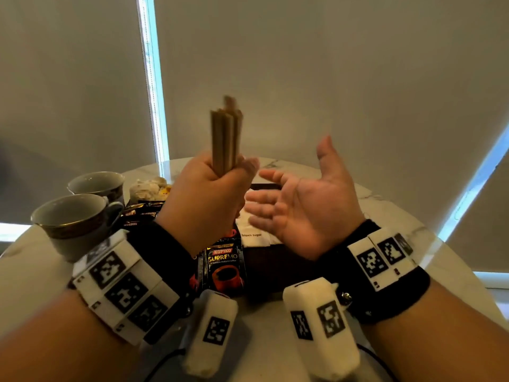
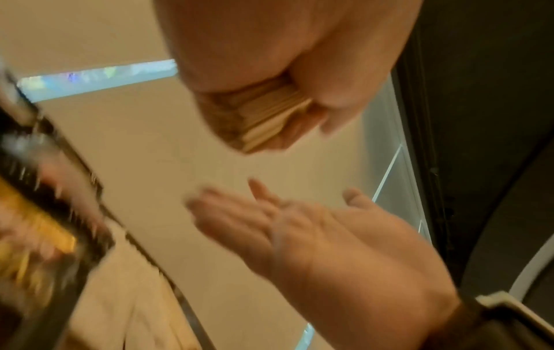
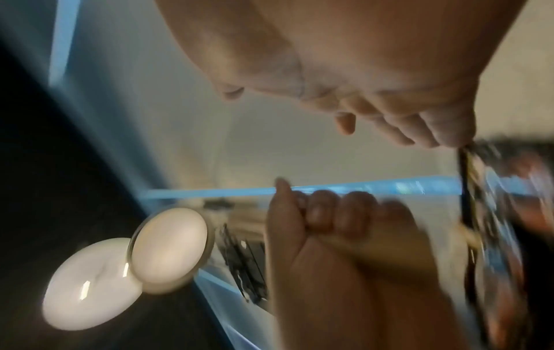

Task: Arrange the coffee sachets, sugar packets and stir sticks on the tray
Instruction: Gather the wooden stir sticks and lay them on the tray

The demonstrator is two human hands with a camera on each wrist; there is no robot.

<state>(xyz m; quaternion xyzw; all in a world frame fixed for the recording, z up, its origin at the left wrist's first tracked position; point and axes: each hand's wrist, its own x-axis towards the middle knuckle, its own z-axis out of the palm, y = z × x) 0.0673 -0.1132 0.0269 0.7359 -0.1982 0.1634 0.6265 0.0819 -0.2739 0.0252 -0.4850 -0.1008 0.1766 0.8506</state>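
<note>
The left hand [image 1: 205, 199] grips a bundle of stir sticks [image 1: 225, 139] upright above the tray [image 1: 271, 260]. The right hand [image 1: 305, 208] is spread beside it, palm up, holding nothing.

bench [image 1: 399, 216]: round, white marble
left edge: two cups [image 1: 74, 216]
middle: dark tray [image 1: 272, 260], coffee sachets [image 1: 224, 267]

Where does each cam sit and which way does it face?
Head: above, facing forward and down at the white marble table; both hands and wristbands show.
Left wrist: under the left hand, facing the blind; its grip is on the bundle of flat wooden stir sticks.
Right wrist: under the open right hand, facing two white cups.
Shared: both wrist views show both hands.
</note>
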